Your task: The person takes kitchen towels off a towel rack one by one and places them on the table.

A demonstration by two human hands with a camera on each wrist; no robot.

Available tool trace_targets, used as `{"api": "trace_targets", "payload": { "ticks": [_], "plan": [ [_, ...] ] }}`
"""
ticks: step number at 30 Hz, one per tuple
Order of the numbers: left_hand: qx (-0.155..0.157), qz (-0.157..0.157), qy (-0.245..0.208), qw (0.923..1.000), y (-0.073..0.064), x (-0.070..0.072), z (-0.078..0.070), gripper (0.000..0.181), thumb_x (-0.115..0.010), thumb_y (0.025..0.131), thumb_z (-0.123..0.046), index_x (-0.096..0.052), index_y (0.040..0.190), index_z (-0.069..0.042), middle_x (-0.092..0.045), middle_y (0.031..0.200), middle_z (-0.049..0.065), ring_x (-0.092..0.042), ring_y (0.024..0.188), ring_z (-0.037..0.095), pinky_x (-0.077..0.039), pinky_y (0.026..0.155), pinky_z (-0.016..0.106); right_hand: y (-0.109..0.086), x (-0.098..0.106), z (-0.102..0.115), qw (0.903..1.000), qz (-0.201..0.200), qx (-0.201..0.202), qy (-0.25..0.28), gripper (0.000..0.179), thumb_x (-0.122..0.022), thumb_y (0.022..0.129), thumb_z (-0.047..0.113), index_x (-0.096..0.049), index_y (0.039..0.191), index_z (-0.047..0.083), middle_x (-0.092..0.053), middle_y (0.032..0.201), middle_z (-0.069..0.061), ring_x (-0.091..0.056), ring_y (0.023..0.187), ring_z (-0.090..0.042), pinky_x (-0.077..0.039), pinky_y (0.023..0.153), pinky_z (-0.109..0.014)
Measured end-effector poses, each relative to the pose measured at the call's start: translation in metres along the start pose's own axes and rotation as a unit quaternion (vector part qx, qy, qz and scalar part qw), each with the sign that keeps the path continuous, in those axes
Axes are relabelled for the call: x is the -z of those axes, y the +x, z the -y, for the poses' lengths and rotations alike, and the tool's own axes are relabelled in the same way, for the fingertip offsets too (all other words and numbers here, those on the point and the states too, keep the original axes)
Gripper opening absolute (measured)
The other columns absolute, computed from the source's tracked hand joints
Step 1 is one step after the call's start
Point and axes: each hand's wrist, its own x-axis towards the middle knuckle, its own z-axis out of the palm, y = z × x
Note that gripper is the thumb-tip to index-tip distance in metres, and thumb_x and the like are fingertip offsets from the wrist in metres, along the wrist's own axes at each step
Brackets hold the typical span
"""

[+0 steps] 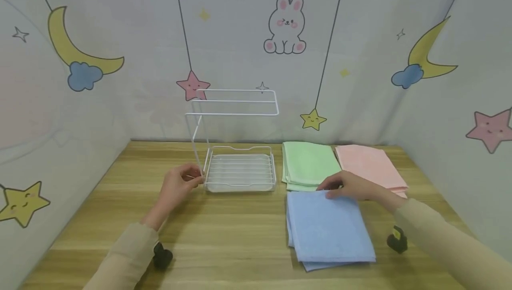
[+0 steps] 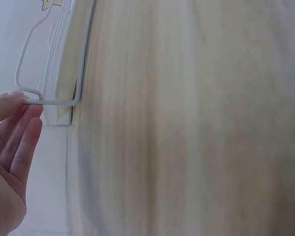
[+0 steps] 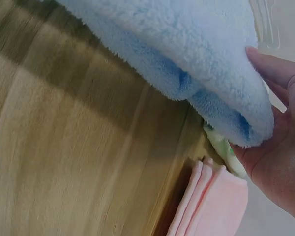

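A white wire rack [image 1: 232, 114] with a raised top frame and a tray base [image 1: 240, 187] stands at the middle-left of the table. My left hand [image 1: 182, 185] pinches its lower left wire between thumb and fingers; the left wrist view shows the thumb on the wire [image 2: 56, 103]. In my right hand [image 1: 348, 185] is the far edge of a folded blue towel [image 1: 330, 227], thumb on top and fingers underneath. The right wrist view shows the towel's folded layers [image 3: 187, 64] lifted above the wood at that edge.
Behind the blue towel lies a folded green towel [image 1: 310, 163]. A folded pink towel [image 1: 370, 165] lies to its right. The wooden table [image 1: 224, 241] is bounded by a printed fabric backdrop [image 1: 248, 54] at the back and both sides.
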Motion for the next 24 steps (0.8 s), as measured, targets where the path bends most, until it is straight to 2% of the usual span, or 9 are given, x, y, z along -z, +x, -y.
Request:
{"api": "trace_targets", "payload": {
  "ticks": [9,16,24],
  "plan": [
    [-0.001,0.002,-0.008,1.0,-0.001,0.0,0.0,0.016,-0.074,0.078,-0.007,-0.065,0.09,-0.002,-0.07,0.085,0.017,-0.066,0.068,0.014,-0.053,0.058,0.018,-0.011,0.006,-0.005,0.9999,0.008,0.007,0.009,0.026,-0.063,0.086,0.041,-0.063,0.112,0.038,-0.065,0.112,0.019,-0.057,0.108,-0.005,-0.046,0.091,-0.021],
    [-0.004,-0.001,-0.01,0.9999,-0.002,0.002,0.001,0.015,-0.074,0.078,-0.005,-0.065,0.09,-0.002,-0.071,0.084,0.016,-0.065,0.066,0.01,-0.053,0.058,0.019,-0.02,0.012,-0.013,0.9984,0.005,0.045,0.033,0.028,-0.06,0.091,0.031,-0.062,0.118,0.027,-0.065,0.118,0.012,-0.056,0.109,-0.001,-0.046,0.089,-0.016],
    [-0.009,0.006,-0.017,0.9998,0.0,0.001,0.0,0.015,-0.074,0.078,-0.006,-0.065,0.09,-0.002,-0.07,0.084,0.017,-0.068,0.069,0.023,-0.054,0.059,0.019,-0.026,0.015,-0.02,0.9957,-0.006,0.079,0.047,0.027,-0.057,0.093,0.02,-0.062,0.119,0.016,-0.066,0.118,0.004,-0.059,0.108,-0.004,-0.047,0.088,-0.014]
  ]
}}
